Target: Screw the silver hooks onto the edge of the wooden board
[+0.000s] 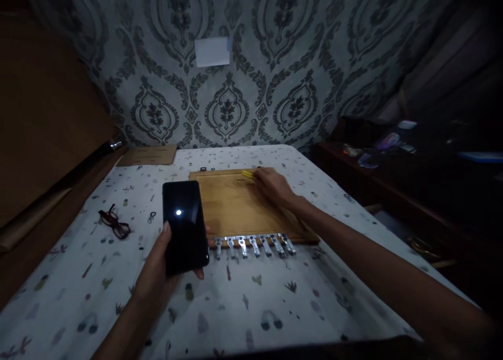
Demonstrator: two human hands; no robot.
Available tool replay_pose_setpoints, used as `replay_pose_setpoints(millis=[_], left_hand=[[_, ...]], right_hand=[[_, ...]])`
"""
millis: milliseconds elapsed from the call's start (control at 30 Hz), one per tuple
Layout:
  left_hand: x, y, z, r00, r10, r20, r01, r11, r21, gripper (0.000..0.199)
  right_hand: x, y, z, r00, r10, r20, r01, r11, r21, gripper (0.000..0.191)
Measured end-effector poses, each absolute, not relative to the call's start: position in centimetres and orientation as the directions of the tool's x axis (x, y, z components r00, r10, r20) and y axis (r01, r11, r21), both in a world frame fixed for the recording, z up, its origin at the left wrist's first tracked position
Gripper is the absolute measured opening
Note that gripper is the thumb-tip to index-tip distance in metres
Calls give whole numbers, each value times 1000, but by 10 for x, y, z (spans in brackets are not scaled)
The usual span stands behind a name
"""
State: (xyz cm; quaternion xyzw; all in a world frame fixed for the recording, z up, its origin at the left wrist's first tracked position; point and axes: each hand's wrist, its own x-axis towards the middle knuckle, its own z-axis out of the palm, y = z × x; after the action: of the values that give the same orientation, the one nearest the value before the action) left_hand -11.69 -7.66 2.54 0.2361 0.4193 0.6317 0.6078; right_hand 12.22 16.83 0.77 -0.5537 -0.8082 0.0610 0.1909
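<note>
A black smartphone (184, 234) stands tilted up in my left hand (159, 255), its dark face towards me with one bright white spot on it. My thumb lies along its left edge and my fingertips show at its right side. Over the far right part of a framed wooden board (231, 203) is my right hand (273, 184), fingers closed on a small yellow object (247, 174). Only one end of that object shows, so its kind is unclear. Several shiny metal clip-like pieces (254, 246) form a row along the board's near edge.
The bed-like surface wears a white patterned cloth (212, 302). Eyeglasses (113, 222) lie at left, with flat cardboard (147, 154) behind. A wooden panel (47, 113) rises at far left. On the dark furniture at right lies a plastic bottle (387, 142). A papered wall (255, 87) closes the back.
</note>
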Motion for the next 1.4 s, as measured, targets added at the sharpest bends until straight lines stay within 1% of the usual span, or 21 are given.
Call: replay_pose_setpoints(millis=[67,167,233,367,433,500,600,667,700,733,767,800,833,867,933,1033,1133,1200,1300,1367,1400], left_hand=[[-119,-81,25,-162,961,-224,-571,94,816,61],[-121,-87,27,-163,955,-247,-590,106,801,61],[-121,-90,27,-155,958,-240,-598,102,795,60],[-117,-92,26,-90,972,-217,-606,120,787,60],[-113,-91,29,-67,973,-220,-619,133,774,59],[-106,-88,32,-62,969,-241,-640,147,755,58],[-94,-80,38,-42,964,-262,-647,173,742,61],[-84,-74,40,-27,965,-260,-632,185,752,65],[-79,-71,41,-25,965,-261,-619,191,762,66],[-74,-69,41,-37,963,-269,-601,194,776,66],[-70,-67,41,-70,957,-281,-571,192,798,65],[-66,-65,41,-117,950,-289,-533,185,825,64],[-62,-64,41,-169,942,-290,-491,174,854,62],[-58,-63,41,-217,934,-285,-448,165,879,61],[-54,-61,39,-262,925,-275,-381,163,910,62],[-51,-57,36,-261,931,-254,-307,170,937,66],[-54,-55,36,-240,946,-219,-189,175,966,67],[-57,-55,40,-186,962,-198,-102,181,978,66],[-60,-61,47,-89,991,-101,173,115,978,63],[-65,-68,47,-61,998,-14,350,35,936,57],[-68,-72,46,-64,998,16,400,11,916,54]], right_hand=[[147,165,8,-185,956,227,917,251,-309,32],[186,153,3,33,988,152,949,16,-315,32],[205,141,-4,97,989,109,940,-55,-335,25],[219,118,-8,114,988,103,896,-57,-440,25],[213,104,-2,106,980,171,848,1,-530,19],[197,84,9,79,959,273,769,115,-629,19],[154,41,23,-65,931,360,572,331,-751,32],[117,9,29,-187,913,362,424,408,-809,41],[99,-6,30,-235,908,346,314,408,-857,46],[82,-18,30,-295,916,271,34,293,-955,44],[67,-27,29,-317,927,200,-217,135,-967,40],[56,-33,28,-354,929,110,-400,-43,-916,37],[48,-37,27,-389,921,35,-521,-188,-833,35],[43,-39,26,-416,909,-14,-590,-281,-757,34],[41,-40,24,-448,889,-94,-640,-392,-661,34],[45,-38,25,-466,875,-128,-675,-445,-589,34],[50,-37,27,-475,875,-95,-730,-453,-512,29],[52,-36,27,-518,851,-83,-738,-494,-460,34],[56,-32,27,-581,812,-62,-737,-556,-385,45],[60,-29,27,-574,817,-50,-756,-553,-349,43],[62,-27,27,-562,826,-49,-769,-543,-337,40]])
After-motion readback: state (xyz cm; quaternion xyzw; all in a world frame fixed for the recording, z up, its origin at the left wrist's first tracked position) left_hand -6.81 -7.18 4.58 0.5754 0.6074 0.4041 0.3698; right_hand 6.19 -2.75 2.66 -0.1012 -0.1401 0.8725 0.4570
